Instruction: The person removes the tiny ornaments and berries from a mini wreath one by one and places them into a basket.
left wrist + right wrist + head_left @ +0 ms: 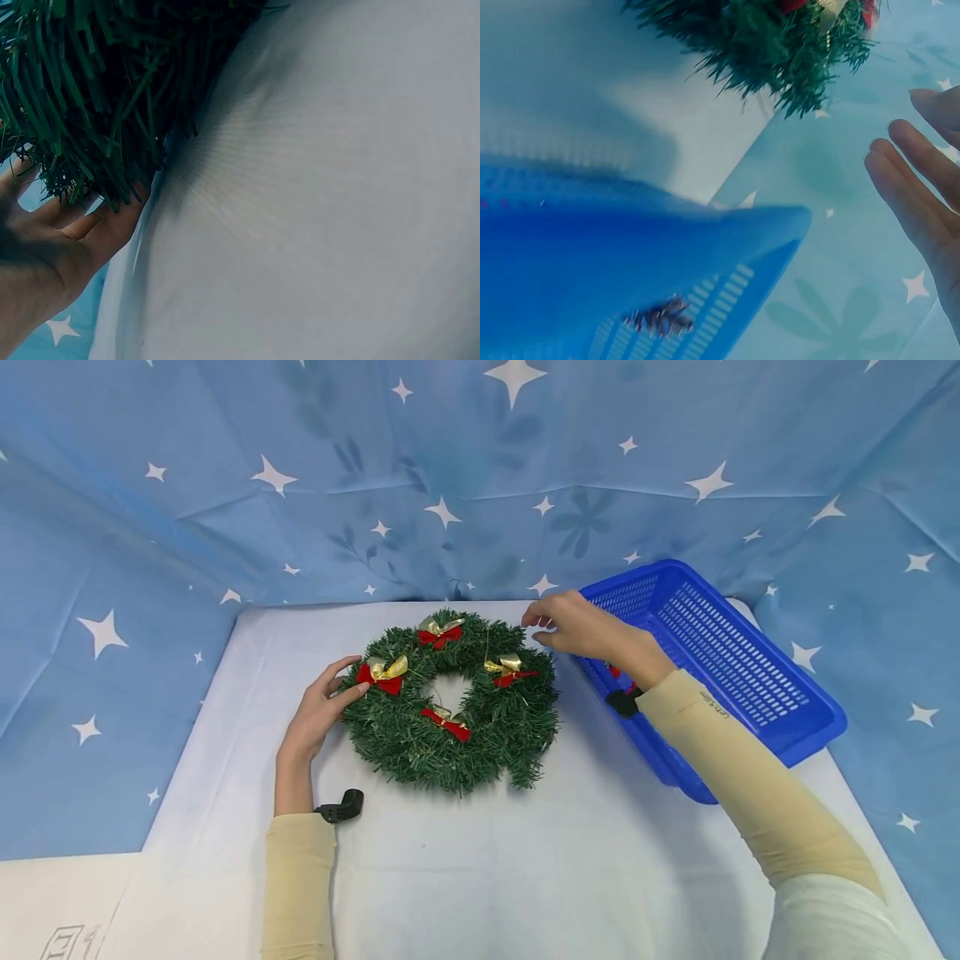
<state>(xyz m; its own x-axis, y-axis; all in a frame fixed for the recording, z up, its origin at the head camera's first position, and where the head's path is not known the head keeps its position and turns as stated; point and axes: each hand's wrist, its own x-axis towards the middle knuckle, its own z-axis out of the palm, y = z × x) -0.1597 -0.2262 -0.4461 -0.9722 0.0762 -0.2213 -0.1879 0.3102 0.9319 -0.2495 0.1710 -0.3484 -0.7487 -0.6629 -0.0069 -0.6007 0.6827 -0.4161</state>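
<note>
Left hand (318, 710) rests flat against the left rim of the green wreath (452, 702), fingers straight and close together, touching the needles, not curled round anything. The wreath lies flat near the middle of the white table (525, 860), towards the far edge, with four red and gold bows (382, 675) on it. Right hand (581, 627) hovers just past the wreath's upper right rim, fingers relaxed and slightly spread, nothing held. Blue basket (720, 652) sits at the table's right edge.
</note>
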